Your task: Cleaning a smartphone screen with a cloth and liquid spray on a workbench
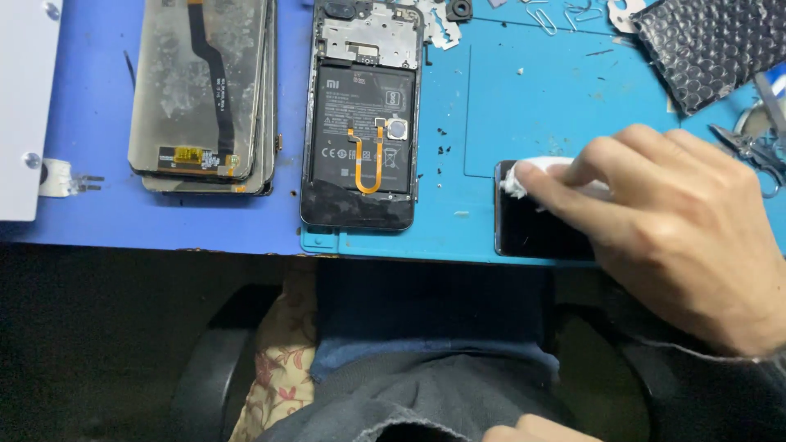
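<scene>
Head view: white wad [532, 173] under right fingers [565, 192]

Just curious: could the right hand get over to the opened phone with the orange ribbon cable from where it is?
Probably yes: the right hand rests on a dark panel, and only bare blue mat separates it from the opened phone.

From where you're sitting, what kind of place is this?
Most likely a phone repair bench. An opened phone lies with its battery and flex cable bared on a blue work mat, spare screen panels are stacked beside it, and the right hand presses a white wipe on a dark panel.
</scene>
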